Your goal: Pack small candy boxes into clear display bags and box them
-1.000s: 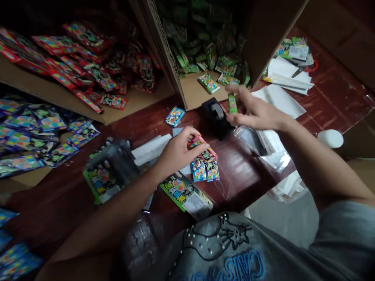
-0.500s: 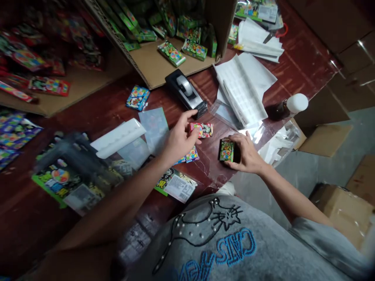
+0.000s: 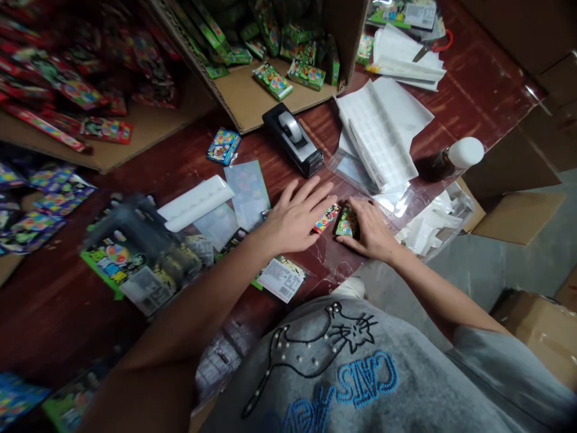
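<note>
My left hand (image 3: 297,221) lies palm down with its fingers stretched out, partly over a small red candy packet (image 3: 326,219) on the table. Whatever else is under that palm stays hidden. Close to its right, my right hand (image 3: 372,230) has thumb and fingers curled around a small green candy box (image 3: 346,220), which rests on the tabletop. A narrow gap separates the red packet from the green box. Beyond my left hand stands a black tape dispenser (image 3: 295,141), and a printed card with a white label (image 3: 282,279) lies on the near side of my left wrist.
Cardboard boxes hold green candy boxes (image 3: 306,73) and red packets (image 3: 106,129). Clear plastic packs (image 3: 121,252) lie left, a blue packet (image 3: 224,145) behind. Label sheets (image 3: 378,135), scissors (image 3: 435,47) and a white-capped bottle (image 3: 466,153) are at the right, near the table's edge.
My left hand has gone from curled fingers at the red packet to a flat, outstretched pose over it. The red packet has turned and sits nearer the green box, which is slightly tilted round.
</note>
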`<state>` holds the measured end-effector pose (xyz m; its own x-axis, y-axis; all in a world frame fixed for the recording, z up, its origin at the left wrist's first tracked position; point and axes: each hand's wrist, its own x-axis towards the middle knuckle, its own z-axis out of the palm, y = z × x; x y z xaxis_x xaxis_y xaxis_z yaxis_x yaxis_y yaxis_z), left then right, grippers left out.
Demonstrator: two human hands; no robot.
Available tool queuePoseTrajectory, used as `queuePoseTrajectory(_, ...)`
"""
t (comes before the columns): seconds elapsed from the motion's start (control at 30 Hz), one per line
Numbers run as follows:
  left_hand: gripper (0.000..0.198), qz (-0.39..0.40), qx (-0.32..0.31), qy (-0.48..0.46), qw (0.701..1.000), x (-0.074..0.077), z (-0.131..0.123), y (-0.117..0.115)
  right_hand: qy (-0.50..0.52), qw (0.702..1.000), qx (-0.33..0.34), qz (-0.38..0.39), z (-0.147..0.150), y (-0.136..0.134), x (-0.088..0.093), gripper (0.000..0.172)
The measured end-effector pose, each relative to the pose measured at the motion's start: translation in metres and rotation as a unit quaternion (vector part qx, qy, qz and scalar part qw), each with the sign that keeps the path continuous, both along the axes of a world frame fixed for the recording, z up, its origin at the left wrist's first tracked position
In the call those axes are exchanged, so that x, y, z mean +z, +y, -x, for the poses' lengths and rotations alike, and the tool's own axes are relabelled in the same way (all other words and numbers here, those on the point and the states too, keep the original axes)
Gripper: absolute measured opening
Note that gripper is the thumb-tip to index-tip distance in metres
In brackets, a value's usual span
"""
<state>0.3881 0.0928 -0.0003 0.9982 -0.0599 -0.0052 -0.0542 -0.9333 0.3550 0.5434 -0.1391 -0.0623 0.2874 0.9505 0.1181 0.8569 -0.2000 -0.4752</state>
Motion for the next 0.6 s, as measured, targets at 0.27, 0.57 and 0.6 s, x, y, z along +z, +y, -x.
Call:
queuePoseTrajectory(0.27, 0.124, -0.004, 0.062, 0.013, 0.998, -0.015, -0.015, -0.003, 0.016, 0.99, 0.138, 0.013, -0.037, 0.03, 0.001, 0.13)
queuePoseTrajectory(0.57, 0.129, -0.072, 0.067, 0.127, 0.987, 0.028, 0.151, 0.021, -0.079, 0.967, 0.24, 0.031, -0.006, 0.088, 0.015, 0.109)
queuePoseTrajectory(0.6, 0.122, -0.075, 0.056, 0.143, 0.985, 0.029, 0.164, 0.017, -0.081, 0.963, 0.255, 0.023, -0.002, 0.097, 0.016, 0.109)
